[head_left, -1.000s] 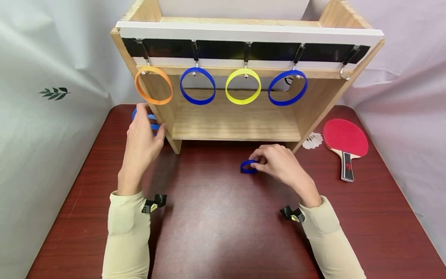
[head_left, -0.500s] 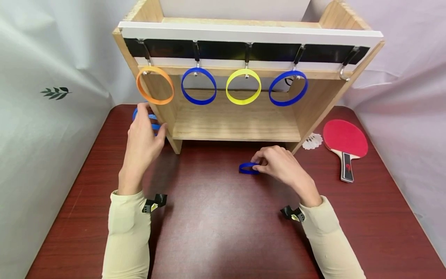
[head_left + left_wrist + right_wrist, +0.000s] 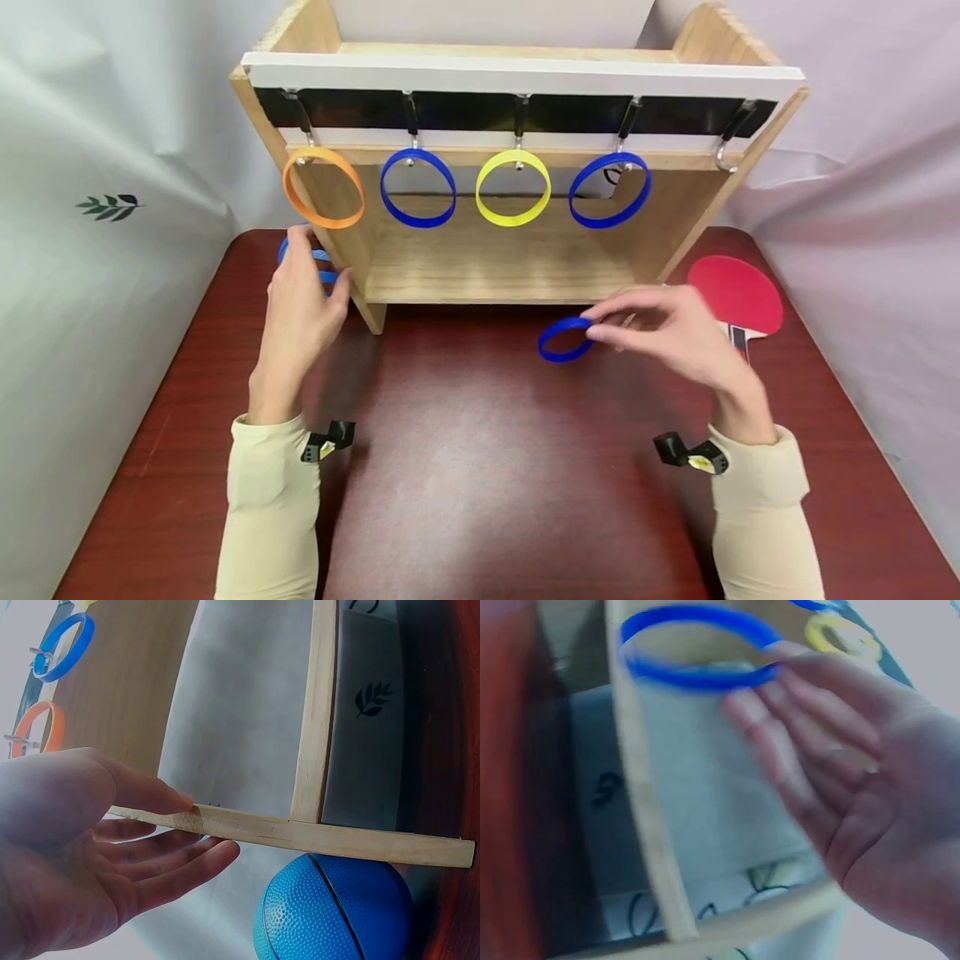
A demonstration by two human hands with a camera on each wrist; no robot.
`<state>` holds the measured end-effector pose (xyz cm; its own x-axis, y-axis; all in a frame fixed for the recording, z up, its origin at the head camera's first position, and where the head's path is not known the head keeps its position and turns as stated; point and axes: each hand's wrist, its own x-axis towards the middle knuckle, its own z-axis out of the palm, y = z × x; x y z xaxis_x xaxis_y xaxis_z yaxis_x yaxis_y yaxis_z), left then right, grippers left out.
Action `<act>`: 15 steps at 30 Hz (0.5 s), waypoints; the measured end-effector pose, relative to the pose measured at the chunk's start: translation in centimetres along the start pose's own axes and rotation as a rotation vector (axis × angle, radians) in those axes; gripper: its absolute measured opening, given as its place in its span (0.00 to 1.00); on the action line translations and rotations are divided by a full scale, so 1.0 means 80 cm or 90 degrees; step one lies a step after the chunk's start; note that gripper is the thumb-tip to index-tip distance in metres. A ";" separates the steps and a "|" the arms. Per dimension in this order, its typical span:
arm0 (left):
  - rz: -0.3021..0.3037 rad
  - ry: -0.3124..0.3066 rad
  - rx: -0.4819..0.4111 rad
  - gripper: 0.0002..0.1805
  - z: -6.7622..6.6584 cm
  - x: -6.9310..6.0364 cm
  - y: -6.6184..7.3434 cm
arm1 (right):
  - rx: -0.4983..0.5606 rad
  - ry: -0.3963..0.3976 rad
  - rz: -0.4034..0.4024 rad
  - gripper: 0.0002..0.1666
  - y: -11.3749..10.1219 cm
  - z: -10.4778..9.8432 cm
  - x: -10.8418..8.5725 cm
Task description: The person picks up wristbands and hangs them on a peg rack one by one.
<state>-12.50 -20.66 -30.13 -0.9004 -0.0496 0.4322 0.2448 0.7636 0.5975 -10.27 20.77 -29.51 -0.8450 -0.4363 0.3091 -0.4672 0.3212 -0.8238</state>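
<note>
My right hand (image 3: pixel 675 333) pinches a blue wristband (image 3: pixel 558 358) between thumb and fingertips, raised off the table in front of the wooden rack (image 3: pixel 502 287). In the blurred right wrist view the same blue wristband (image 3: pixel 697 679) juts out from the fingertips. My left hand (image 3: pixel 300 308) grips the rack's left side panel (image 3: pixel 247 829), thumb on one face and fingers on the other. Along the rack's front hang an orange wristband (image 3: pixel 330 222), a blue one, a yellow wristband (image 3: pixel 510 222) and another blue one, each on its own hook. The rightmost hook (image 3: pixel 724 160) is bare.
A blue ball (image 3: pixel 330 915) lies outside the rack's left panel, partly hidden by my left hand in the head view. Right of the rack lies a red table tennis bat (image 3: pixel 738 296), its handle partly behind my right arm. Pale cloth surrounds the dark red table (image 3: pixel 450 467).
My right hand has lifted the blue wristband from the table and moved right and up with it. My left hand stays on the rack's side. The head view has shifted slightly.
</note>
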 end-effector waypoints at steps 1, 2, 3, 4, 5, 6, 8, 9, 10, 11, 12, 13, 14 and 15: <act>0.000 0.001 0.000 0.26 -0.001 0.000 0.000 | 0.068 0.037 -0.015 0.13 -0.004 -0.008 -0.001; -0.001 0.001 0.001 0.26 -0.001 0.000 -0.001 | 0.151 0.079 -0.034 0.13 -0.008 -0.014 -0.002; -0.001 0.002 0.001 0.26 -0.002 -0.001 -0.001 | 0.246 0.124 -0.060 0.13 -0.011 -0.020 -0.001; -0.001 0.003 0.001 0.26 -0.002 -0.001 -0.001 | 0.337 0.171 -0.093 0.12 -0.014 -0.026 0.000; 0.001 0.004 0.002 0.26 -0.002 -0.001 -0.001 | 0.426 0.222 -0.124 0.12 -0.014 -0.030 0.001; 0.001 0.004 0.002 0.26 -0.002 -0.001 -0.001 | 0.507 0.271 -0.154 0.12 -0.014 -0.035 0.003; 0.003 0.005 0.002 0.26 -0.002 -0.002 -0.001 | 0.633 0.359 -0.208 0.13 -0.019 -0.041 0.007; 0.005 0.005 0.002 0.26 -0.002 -0.002 -0.001 | 0.667 0.399 -0.224 0.14 -0.020 -0.044 0.010; 0.007 0.006 0.002 0.26 -0.002 -0.002 -0.001 | 0.687 0.437 -0.230 0.16 -0.022 -0.046 0.012; 0.008 0.006 0.002 0.26 -0.002 -0.002 -0.001 | 0.693 0.469 -0.230 0.17 -0.022 -0.049 0.014; 0.009 0.005 0.002 0.26 -0.001 -0.002 0.000 | 0.693 0.493 -0.229 0.18 -0.022 -0.051 0.016; 0.010 0.004 0.002 0.26 -0.001 -0.001 0.000 | 0.692 0.511 -0.225 0.19 -0.021 -0.052 0.018; 0.011 0.004 0.002 0.26 0.000 -0.001 0.000 | 0.691 0.522 -0.220 0.20 -0.020 -0.054 0.019; 0.011 0.003 0.002 0.26 0.000 -0.001 0.000 | 0.688 0.531 -0.214 0.20 -0.018 -0.055 0.020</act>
<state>-12.42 -20.66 -30.17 -0.8943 -0.0388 0.4457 0.2598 0.7660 0.5880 -12.12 23.28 -25.73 -0.8162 0.3806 0.4347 -0.5691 -0.6594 -0.4911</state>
